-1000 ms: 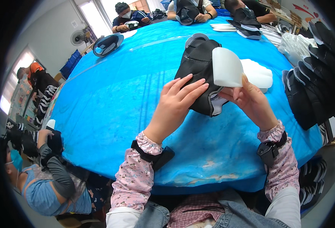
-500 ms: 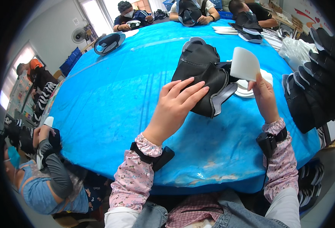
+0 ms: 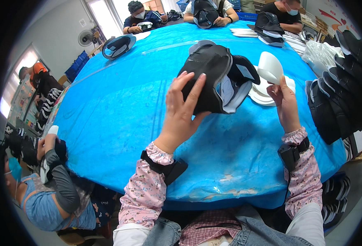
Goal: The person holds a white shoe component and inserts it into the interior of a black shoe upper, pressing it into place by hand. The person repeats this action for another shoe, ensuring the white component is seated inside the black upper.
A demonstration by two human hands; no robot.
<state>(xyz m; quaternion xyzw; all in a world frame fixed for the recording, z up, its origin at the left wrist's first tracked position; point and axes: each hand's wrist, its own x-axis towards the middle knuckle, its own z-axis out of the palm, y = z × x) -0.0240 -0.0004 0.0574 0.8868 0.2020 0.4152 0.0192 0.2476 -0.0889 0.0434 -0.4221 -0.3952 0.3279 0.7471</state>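
Note:
A black fabric shoe upper (image 3: 210,67) with pale grey lining is tilted over the blue-covered table (image 3: 119,123). Its opening faces right and shows the white inside. My left hand (image 3: 181,108) grips the upper's near left side, fingers spread over the black fabric and thumb along the lower edge. Pinched between thumb and fingers of my right hand (image 3: 287,102) is a curved white sheet piece (image 3: 270,67), held just right of the upper. Behind that hand, several similar white pieces (image 3: 261,97) lie stacked on the table.
Stacked black shoe uppers (image 3: 337,94) stand along the right edge, by a clear plastic bag (image 3: 320,53). Another upper (image 3: 118,46) lies at the far left. Co-workers sit across the table, and one person (image 3: 58,197) sits at the left.
The upper has turned so that its opening shows more, and my left hand has shifted slightly left. The white piece has tilted and curled. A co-worker at the far right has raised their head.

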